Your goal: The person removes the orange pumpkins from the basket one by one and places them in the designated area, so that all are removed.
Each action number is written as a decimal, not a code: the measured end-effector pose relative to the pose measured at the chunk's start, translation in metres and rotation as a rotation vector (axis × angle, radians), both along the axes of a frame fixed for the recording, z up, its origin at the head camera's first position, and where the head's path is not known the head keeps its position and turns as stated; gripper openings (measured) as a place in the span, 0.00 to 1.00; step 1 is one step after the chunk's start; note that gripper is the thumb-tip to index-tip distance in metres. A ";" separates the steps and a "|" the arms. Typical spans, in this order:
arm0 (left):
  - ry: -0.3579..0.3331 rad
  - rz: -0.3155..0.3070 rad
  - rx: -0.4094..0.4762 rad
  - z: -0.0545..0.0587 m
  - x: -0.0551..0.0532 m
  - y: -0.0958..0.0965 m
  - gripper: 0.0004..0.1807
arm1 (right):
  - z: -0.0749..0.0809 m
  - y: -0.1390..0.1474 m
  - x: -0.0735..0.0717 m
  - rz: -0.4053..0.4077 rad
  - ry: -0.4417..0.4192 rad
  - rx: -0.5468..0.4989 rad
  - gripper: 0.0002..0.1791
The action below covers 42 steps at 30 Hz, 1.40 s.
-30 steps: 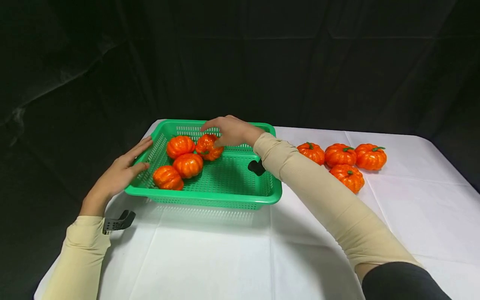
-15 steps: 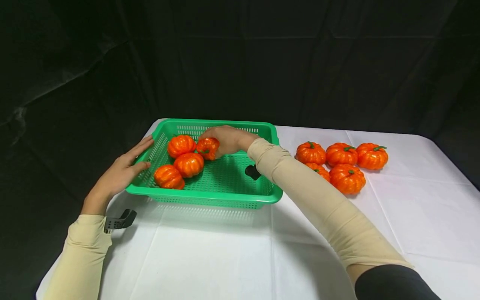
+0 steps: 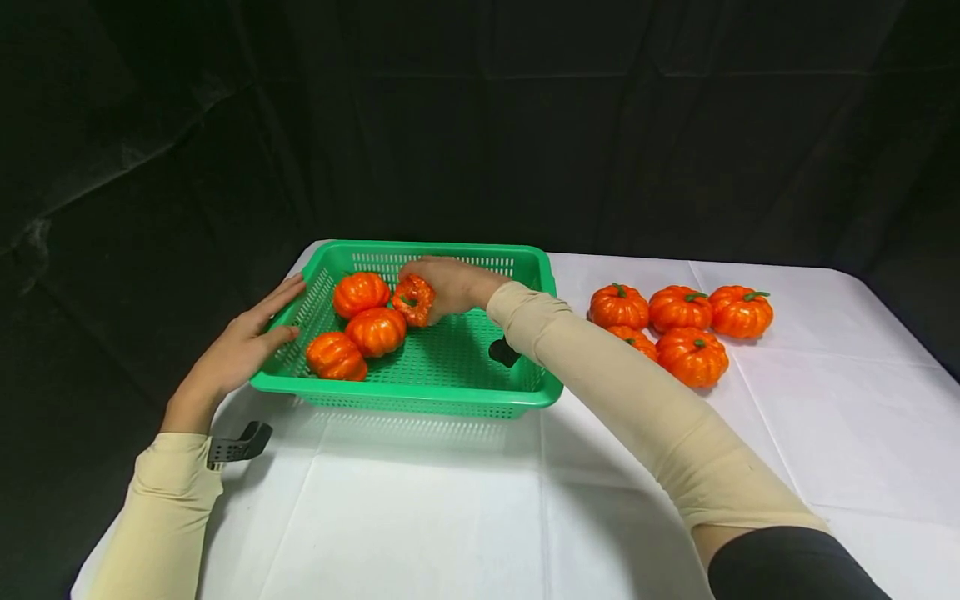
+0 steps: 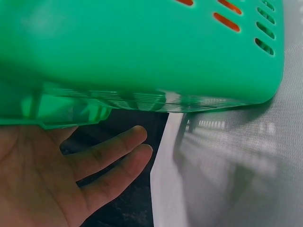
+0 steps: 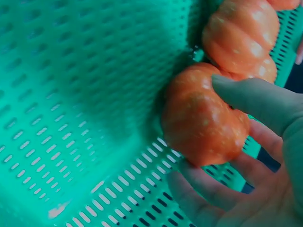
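A green plastic basket (image 3: 420, 398) stands on the table, holding several small orange pumpkins. Inside it, near the back wall, my right hand (image 3: 455, 285) grips one small pumpkin (image 3: 414, 301), thumb on one side and fingers round the other in the right wrist view (image 5: 206, 116). That pumpkin is tilted, its green stem towards the front. Close beside it lie a pumpkin (image 3: 361, 295) at the back left and another (image 3: 377, 332); a further pumpkin (image 3: 336, 357) sits at the front left. My left hand (image 3: 238, 346) rests against the basket's left side, fingers extended.
Right of the basket, several more pumpkins (image 3: 693, 357) lie grouped on the white-covered table (image 3: 420, 517); my right forearm partly hides one (image 3: 634, 339). A black curtain (image 3: 480, 125) hangs behind the table.
My right hand has lowered from above the pumpkin and now grips its right side. The pumpkin has turned and tilted slightly. The left hand stays at the basket's side.
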<state>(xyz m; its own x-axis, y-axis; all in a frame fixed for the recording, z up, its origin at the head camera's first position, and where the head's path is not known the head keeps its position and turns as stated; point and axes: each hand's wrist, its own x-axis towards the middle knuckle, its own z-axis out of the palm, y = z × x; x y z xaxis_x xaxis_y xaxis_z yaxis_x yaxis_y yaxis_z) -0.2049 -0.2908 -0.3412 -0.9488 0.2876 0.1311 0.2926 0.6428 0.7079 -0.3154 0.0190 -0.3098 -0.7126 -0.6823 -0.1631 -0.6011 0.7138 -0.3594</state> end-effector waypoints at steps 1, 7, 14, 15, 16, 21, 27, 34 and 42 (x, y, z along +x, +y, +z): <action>-0.001 0.002 -0.001 0.000 0.000 0.000 0.36 | -0.001 -0.001 0.000 -0.003 0.007 0.001 0.45; -0.009 0.010 -0.006 -0.001 -0.002 -0.001 0.36 | -0.006 -0.003 -0.001 -0.008 0.010 0.032 0.49; -0.005 0.006 0.003 0.000 0.000 -0.002 0.36 | -0.010 -0.003 -0.002 -0.009 -0.030 0.046 0.50; -0.003 0.006 0.005 0.000 0.000 -0.002 0.36 | -0.010 -0.003 -0.002 -0.007 -0.036 0.045 0.49; -0.002 0.006 0.007 0.000 0.000 -0.002 0.36 | -0.011 -0.003 -0.002 -0.004 -0.039 0.041 0.48; 0.003 0.009 0.002 0.000 0.000 -0.003 0.36 | -0.012 -0.002 -0.002 0.001 -0.041 0.026 0.45; -0.001 0.008 -0.004 0.000 -0.002 -0.005 0.36 | -0.010 0.000 -0.003 -0.043 -0.053 -0.023 0.43; -0.001 0.000 -0.003 -0.001 -0.002 -0.004 0.36 | -0.005 0.006 0.000 -0.110 -0.028 -0.137 0.40; 0.007 -0.007 -0.005 0.001 -0.002 0.000 0.36 | 0.002 0.017 0.004 -0.130 0.005 -0.293 0.35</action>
<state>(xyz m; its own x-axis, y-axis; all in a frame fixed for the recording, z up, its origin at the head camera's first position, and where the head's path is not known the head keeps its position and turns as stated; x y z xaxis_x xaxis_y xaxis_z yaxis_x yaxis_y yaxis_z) -0.2071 -0.2909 -0.3399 -0.9459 0.2946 0.1356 0.3015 0.6447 0.7025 -0.3115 0.0362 -0.3082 -0.7974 -0.6027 0.0304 -0.5139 0.6516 -0.5580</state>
